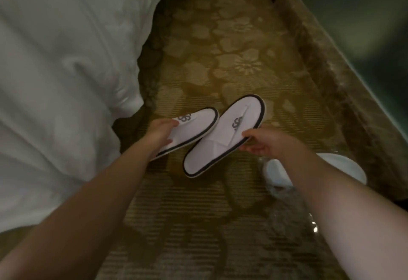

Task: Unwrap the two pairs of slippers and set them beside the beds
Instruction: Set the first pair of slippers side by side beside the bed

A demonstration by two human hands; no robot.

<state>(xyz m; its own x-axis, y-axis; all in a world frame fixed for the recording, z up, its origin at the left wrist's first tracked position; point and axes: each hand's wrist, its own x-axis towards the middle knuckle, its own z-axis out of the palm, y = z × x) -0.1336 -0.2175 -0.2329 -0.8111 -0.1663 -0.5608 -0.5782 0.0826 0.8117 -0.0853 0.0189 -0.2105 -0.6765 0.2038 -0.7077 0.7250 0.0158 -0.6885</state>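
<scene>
Clear wrapper on carpet holding another white pair, left hand pinching one slipper beside bed, right hand gripping other slipper, further from bed

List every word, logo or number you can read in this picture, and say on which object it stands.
Left slipper: dark grey printed mark, too blurred to read.
Right slipper: the same kind of mark, also unreadable.
No other text is visible.
</scene>
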